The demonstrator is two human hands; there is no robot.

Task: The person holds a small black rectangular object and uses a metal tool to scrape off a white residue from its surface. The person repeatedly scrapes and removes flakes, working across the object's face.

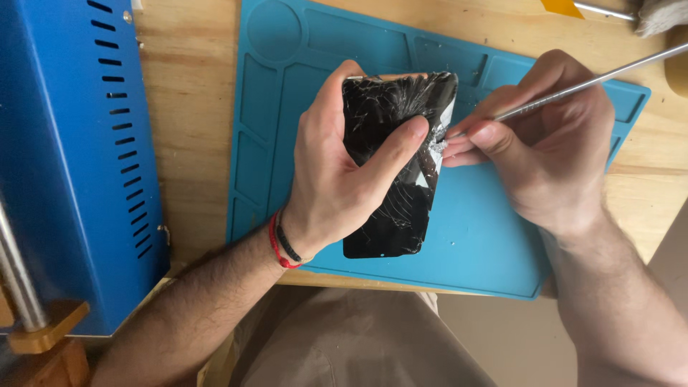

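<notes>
**Over the blue mat: a shattered phone is worked on**

On the blue compartmented mat (494, 236), a black phone (390, 208) with badly cracked glass is gripped by the left hand (337, 179). A thin metal tool (573, 87) is pinched in the closed right hand (552, 154), its tip set at the phone's splintered right edge.

1. A blue mat (487, 236) with moulded compartments lies on the wooden table (193, 143).
2. A blue metal box (72, 158) with vent slots stands left of the mat.
3. A yellow pick (561, 7) lies beyond the mat's far right corner.
</notes>
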